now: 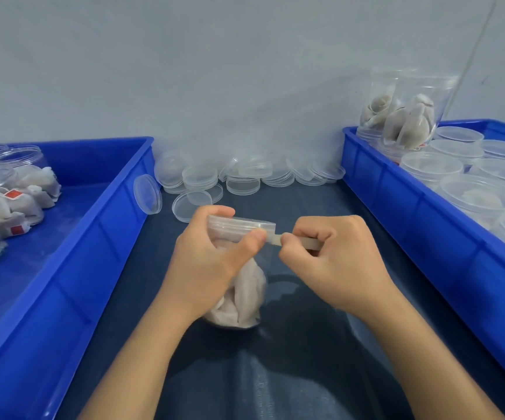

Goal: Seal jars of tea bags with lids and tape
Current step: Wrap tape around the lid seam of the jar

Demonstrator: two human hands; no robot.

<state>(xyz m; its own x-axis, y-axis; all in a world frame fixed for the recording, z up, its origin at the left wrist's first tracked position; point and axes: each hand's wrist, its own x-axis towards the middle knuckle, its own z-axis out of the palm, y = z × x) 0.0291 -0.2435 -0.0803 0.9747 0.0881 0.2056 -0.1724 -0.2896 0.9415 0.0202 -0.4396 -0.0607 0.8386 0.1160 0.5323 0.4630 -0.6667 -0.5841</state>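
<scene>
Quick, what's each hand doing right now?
Left hand: grips the lidded jar, thumb on the tape.
Right hand: pinches the tape.

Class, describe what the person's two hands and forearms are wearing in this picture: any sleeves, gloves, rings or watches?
Nothing is worn. The left hand and right hand are bare, without gloves or rings. Both forearms are uncovered as far as the frame shows, with no sleeves, watches or bracelets in view.

I see the jar (239, 286) standing mid-table between two trays: one tray (72, 268) along the table's left edge holding tea bags (11, 207), the other tray (411, 213) along the right edge holding lidded jars (472, 195). Loose lids (245, 174) are heaped at the table's far edge, behind the jar.
</scene>
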